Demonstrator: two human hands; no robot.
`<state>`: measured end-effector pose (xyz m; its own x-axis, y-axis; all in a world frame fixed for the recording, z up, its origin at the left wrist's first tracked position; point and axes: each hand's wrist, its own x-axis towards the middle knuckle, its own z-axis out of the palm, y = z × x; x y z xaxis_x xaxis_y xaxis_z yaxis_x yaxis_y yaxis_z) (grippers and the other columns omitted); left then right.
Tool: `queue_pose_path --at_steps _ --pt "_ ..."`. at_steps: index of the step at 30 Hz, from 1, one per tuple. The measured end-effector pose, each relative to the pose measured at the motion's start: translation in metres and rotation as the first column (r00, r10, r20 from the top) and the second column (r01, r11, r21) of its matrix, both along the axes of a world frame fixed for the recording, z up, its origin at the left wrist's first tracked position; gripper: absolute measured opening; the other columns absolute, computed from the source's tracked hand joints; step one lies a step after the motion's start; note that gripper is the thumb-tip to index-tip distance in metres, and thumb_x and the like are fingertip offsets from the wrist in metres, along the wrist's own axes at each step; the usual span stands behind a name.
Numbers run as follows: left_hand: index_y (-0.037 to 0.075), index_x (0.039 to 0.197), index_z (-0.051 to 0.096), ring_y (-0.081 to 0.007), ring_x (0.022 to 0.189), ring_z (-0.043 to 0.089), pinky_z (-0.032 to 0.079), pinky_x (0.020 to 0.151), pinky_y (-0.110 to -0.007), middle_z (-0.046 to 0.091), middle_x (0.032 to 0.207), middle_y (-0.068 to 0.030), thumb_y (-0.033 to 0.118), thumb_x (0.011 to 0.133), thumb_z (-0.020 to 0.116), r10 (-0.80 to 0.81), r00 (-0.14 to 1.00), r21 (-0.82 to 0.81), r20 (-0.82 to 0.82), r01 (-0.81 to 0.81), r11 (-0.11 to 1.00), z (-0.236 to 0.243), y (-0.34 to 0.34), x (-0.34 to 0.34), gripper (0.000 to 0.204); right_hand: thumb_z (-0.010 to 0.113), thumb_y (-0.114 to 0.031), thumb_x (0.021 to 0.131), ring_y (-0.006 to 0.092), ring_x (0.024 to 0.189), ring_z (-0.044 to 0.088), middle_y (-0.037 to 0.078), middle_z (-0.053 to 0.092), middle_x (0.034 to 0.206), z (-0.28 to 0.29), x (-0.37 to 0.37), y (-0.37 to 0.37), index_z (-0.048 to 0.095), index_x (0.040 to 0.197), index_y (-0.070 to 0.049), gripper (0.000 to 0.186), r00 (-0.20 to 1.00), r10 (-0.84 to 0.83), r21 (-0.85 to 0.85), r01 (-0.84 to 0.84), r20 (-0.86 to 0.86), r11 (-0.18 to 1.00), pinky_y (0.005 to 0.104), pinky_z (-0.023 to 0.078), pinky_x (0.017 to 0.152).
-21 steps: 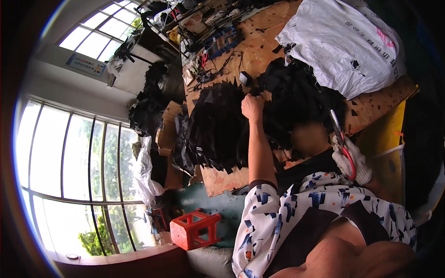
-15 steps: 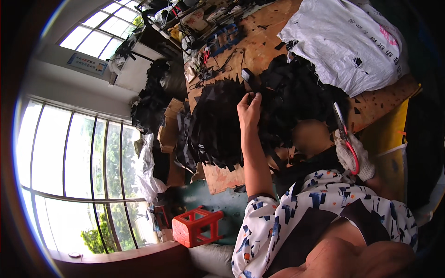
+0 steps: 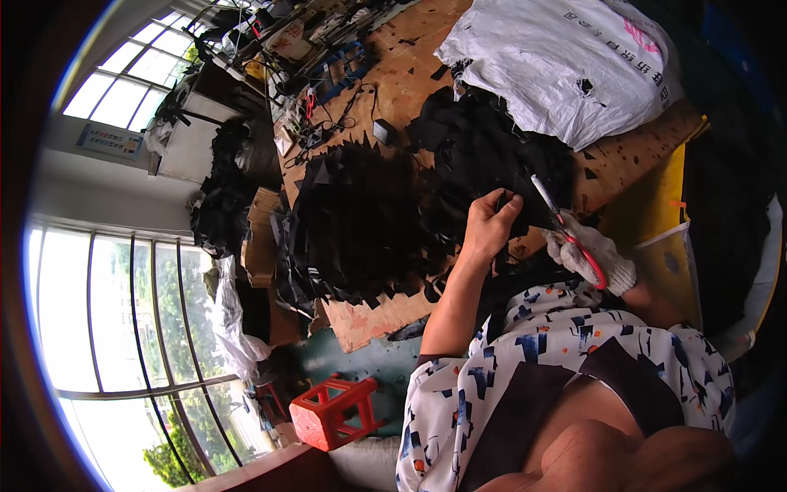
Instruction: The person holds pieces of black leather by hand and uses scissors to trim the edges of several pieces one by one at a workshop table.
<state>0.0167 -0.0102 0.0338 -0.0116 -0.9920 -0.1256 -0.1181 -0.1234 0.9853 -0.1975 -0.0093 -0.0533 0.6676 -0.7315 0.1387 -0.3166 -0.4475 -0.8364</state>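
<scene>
My bare left hand (image 3: 492, 223) is closed in a pinch on a dark piece of black fabric (image 3: 502, 199) at its fingertips. To its right, my right hand (image 3: 592, 252), in a white knitted glove, is wrapped round a pair of scissors (image 3: 544, 193) with red handles. The blades point up and away, close to my left fingertips; whether they are parted is hard to see. Beyond both hands lies a loose heap of black fabric pieces (image 3: 479, 135). A larger, denser heap of black pieces (image 3: 352, 221) spreads to the left of my left hand.
A brown wooden table (image 3: 414, 53) bears the heaps, with a white woven sack (image 3: 566, 74) at the far right. Cables and a small black box (image 3: 384, 131) lie behind the left heap. A red plastic stool (image 3: 332, 414) stands on the green floor; yellow sheeting (image 3: 656, 197) hangs at right.
My left hand has moved right and nearer, from between the two heaps to beside the scissors. The scissors have come slightly left, and the whole view has shifted.
</scene>
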Motion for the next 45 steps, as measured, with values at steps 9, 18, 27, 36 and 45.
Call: queue_pose_path --at_steps 9,18,27,36,45 --pt "-0.002 0.077 0.056 -0.0044 0.052 0.039 0.033 0.047 -0.024 0.044 0.055 0.0025 0.017 0.083 0.056 -0.016 0.998 -0.060 0.066 0.020 0.998 -0.009 0.003 -0.007 0.020 0.041 -0.031 0.089 0.0300 0.070 0.057 0.011 0.054 0.084 0.026 0.003 0.001 0.038 0.118 -0.004 0.040 1.000 -0.003 0.145 0.000 0.021 0.989 0.0376 0.047 0.062" --pt "0.002 0.076 0.058 -0.0014 0.057 0.037 0.031 0.050 -0.020 0.044 0.061 0.0079 0.013 0.083 0.055 -0.050 0.999 -0.016 0.005 0.050 0.999 -0.017 0.001 0.000 0.014 0.042 -0.026 0.088 0.0324 0.070 0.057 0.014 0.056 0.088 0.037 0.002 0.015 0.043 0.113 -0.001 0.035 0.995 -0.080 0.319 0.059 0.055 0.946 0.0386 0.047 0.063" --pt "-0.002 0.074 0.055 -0.0049 0.056 0.039 0.034 0.050 -0.024 0.045 0.058 0.0033 0.015 0.082 0.054 -0.111 0.994 0.044 -0.003 0.111 0.993 -0.015 0.003 -0.009 0.019 0.041 -0.019 0.093 0.0061 0.071 0.052 0.001 0.049 0.083 0.030 0.003 0.020 0.039 0.120 -0.004 0.031 0.684 -0.491 0.838 -0.377 0.539 0.394 0.0173 0.047 0.058" --pt "0.001 0.079 0.060 -0.0019 0.058 0.042 0.035 0.051 -0.020 0.050 0.065 0.0067 0.011 0.084 0.053 -0.106 0.991 0.076 -0.084 0.113 0.991 -0.018 0.002 -0.001 0.013 0.042 -0.033 0.092 0.0108 0.051 0.055 0.002 0.057 0.070 0.014 -0.003 0.012 0.046 0.117 -0.007 0.037 0.610 -0.548 0.744 -0.667 0.572 0.034 0.0200 0.047 0.044" --pt "0.001 0.088 0.060 -0.0034 0.064 0.045 0.041 0.061 -0.020 0.052 0.069 0.0041 0.012 0.085 0.054 -0.180 0.981 -0.031 0.076 0.183 0.983 -0.044 0.009 -0.010 0.013 0.059 -0.005 0.075 0.0112 0.057 0.052 0.004 0.053 0.086 0.063 0.016 0.015 0.041 0.122 -0.006 0.050 0.918 -0.373 0.615 0.215 0.138 0.758 0.0242 0.045 0.049"
